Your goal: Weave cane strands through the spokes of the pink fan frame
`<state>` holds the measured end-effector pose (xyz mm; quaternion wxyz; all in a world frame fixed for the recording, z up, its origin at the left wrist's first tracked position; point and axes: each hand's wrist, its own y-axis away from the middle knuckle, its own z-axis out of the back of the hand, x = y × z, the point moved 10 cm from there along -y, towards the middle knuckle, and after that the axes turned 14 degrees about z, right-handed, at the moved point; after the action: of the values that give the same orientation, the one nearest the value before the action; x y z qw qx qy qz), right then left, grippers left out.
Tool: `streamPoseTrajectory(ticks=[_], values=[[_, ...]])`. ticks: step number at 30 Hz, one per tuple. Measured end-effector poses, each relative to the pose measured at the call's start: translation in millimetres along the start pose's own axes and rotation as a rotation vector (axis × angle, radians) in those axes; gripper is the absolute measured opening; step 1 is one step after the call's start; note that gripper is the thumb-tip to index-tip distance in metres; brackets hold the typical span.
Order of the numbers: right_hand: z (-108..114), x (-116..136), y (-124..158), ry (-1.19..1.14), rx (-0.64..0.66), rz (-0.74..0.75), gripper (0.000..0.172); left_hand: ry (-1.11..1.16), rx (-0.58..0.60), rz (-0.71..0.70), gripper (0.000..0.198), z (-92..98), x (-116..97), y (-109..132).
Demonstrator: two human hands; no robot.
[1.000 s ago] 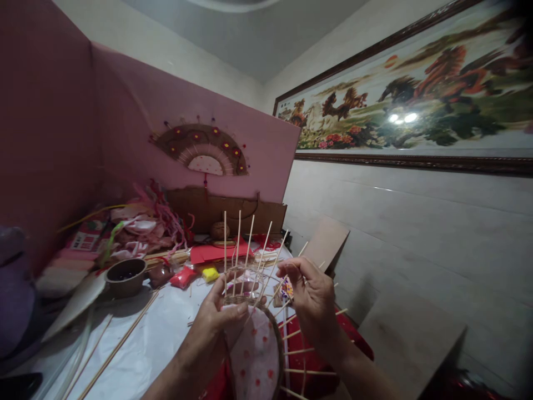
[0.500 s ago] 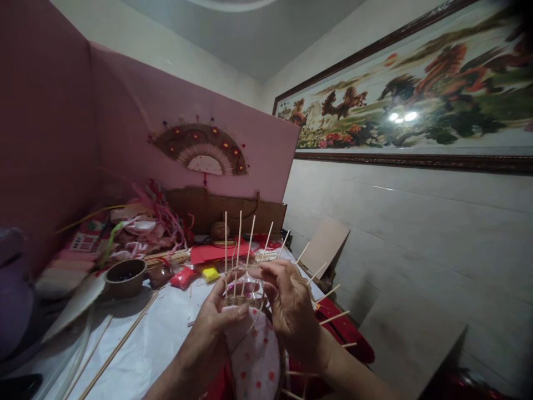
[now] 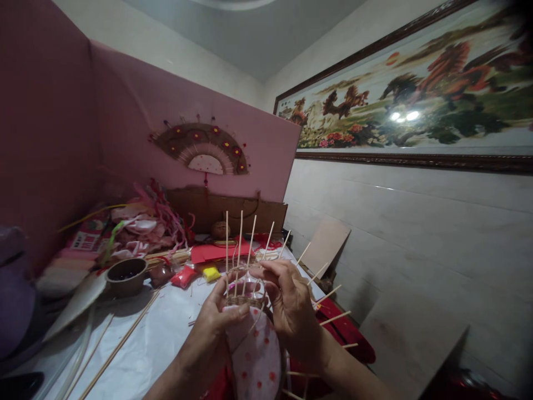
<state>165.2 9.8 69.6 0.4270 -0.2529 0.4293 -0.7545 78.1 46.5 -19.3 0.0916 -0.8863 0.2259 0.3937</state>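
Red-dotted fan (image 3: 255,364), gripped by left hand (image 3: 214,319), lies beside right hand (image 3: 291,305) pinching twine (image 3: 252,329).

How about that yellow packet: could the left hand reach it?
Probably yes: the yellow packet lies just beyond the left hand, with nothing seen between them, though the hand would first have to let go of the spotted, woven-edged piece.

The white, curved-edged fabric panel with red dots (image 3: 256,358), gripped by the left hand (image 3: 219,316), runs off the bottom edge. The right hand (image 3: 287,300) hides parts of several thin, pale wooden sticks (image 3: 335,318); whether its fingertips pinch the thin brown cord (image 3: 252,329) is unclear. Far left of both hands, a flat black object (image 3: 20,384) is cut off.
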Motion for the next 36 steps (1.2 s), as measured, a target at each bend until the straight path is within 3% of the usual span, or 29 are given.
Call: streamPoseTrajectory(ticks=[14,36], values=[[-0.4,-8.1,1.8,-0.033,-0.015,-0.09,0.03,0.012,-0.003,0.001,0.055,-0.7,-0.8,0.0],[-5.2,-6.3,1.2,-0.015,-0.008,-0.079,0.035,0.029,-0.023,0.009,0.056,-0.6,-0.8,1.2]])
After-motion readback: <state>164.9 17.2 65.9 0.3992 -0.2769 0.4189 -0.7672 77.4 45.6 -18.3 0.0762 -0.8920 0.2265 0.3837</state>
